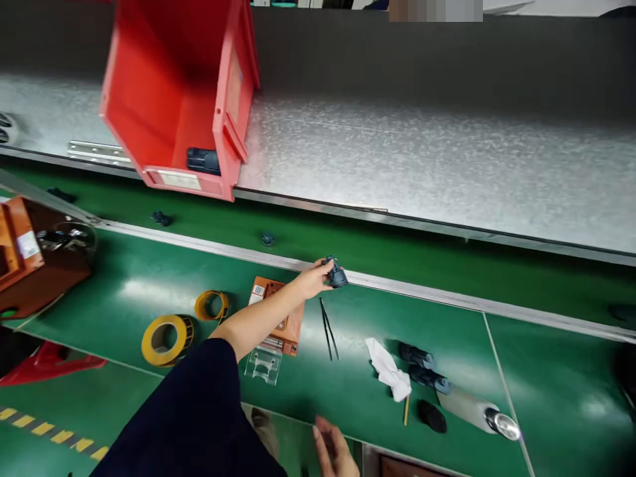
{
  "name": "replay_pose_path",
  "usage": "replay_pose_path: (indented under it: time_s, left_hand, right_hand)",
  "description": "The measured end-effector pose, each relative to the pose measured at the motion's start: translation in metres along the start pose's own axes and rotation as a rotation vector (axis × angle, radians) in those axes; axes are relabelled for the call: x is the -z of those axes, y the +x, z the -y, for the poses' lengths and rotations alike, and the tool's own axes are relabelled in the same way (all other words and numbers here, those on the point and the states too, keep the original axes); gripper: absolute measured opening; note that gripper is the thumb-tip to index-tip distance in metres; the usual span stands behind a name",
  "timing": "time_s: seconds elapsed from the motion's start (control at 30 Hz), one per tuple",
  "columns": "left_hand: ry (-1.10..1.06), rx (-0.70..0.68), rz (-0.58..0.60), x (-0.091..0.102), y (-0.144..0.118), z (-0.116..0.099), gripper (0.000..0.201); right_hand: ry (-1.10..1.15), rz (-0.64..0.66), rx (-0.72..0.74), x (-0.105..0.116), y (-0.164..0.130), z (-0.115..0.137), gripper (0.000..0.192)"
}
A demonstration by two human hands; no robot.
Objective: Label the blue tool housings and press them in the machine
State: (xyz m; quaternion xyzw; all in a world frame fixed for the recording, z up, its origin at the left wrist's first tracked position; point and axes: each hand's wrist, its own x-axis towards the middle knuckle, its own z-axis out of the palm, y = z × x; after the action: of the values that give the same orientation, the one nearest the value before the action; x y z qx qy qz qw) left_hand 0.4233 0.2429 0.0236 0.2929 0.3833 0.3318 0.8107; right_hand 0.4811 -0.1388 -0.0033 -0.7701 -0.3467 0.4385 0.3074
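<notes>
My left hand (314,279) reaches out over the green bench (124,285) to the metal rail at the conveyor's edge and is closed on a small dark plastic part (336,275). The arm wears a dark blue sleeve. My right hand (332,452) hovers low at the near edge of the bench, fingers apart, holding nothing. Black tweezers (328,328) lie just below the left hand, and an orange fixture (278,317) lies under the forearm.
A tilted red bin (169,86) with a dark part (203,160) inside sits at the top left. The bench also holds two yellow tape rolls (166,339), a white cloth (390,370), dark parts (422,368) and a silver cylinder (477,411). Small dark parts (268,238) ride the belt.
</notes>
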Motion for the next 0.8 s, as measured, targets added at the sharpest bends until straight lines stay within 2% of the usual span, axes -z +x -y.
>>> replay_pose_path:
  time_s: [0.1,0.17,0.27,0.33,0.43,0.5,0.57,0.67,0.73,0.8]
  left_hand:
    - [-0.138,0.091,0.047,0.017,-0.08,0.003,0.052]
    - [-0.195,0.156,0.045,0.025,-0.127,0.01,0.051]
    - [-0.231,0.231,0.031,0.028,-0.181,0.027,0.05]
    - [-0.234,0.253,0.005,0.025,-0.207,0.039,0.05]
    - [-0.235,0.253,-0.06,0.02,-0.234,0.055,0.048]
    - [-0.236,0.262,-0.114,0.018,-0.247,0.065,0.049]
    - [-0.24,0.273,-0.167,0.018,-0.255,0.074,0.049]
    - [-0.266,0.259,-0.225,0.024,-0.264,0.085,0.052]
    - [-0.274,0.257,-0.246,0.032,-0.269,0.092,0.058]
    - [-0.214,0.243,-0.283,0.041,-0.275,0.099,0.064]
  right_hand:
    - [0.046,0.06,0.072,0.008,0.017,0.041,0.055]
    - [0.05,0.121,0.175,0.012,0.031,0.072,0.046]
    - [0.082,0.126,0.35,0.014,0.049,0.109,0.033]
    - [0.086,0.15,0.496,0.012,0.056,0.127,0.034]
    - [-0.035,0.292,0.725,0.007,0.055,0.142,0.076]
    - [-0.114,0.412,0.813,0.003,0.05,0.145,0.094]
    - [-0.136,0.495,0.843,-0.002,0.045,0.144,0.094]
    - [-0.126,0.529,0.849,-0.013,0.053,0.141,0.089]
    - [-0.121,0.487,0.844,-0.023,0.076,0.143,0.088]
    - [-0.129,0.41,0.83,-0.036,0.11,0.15,0.088]
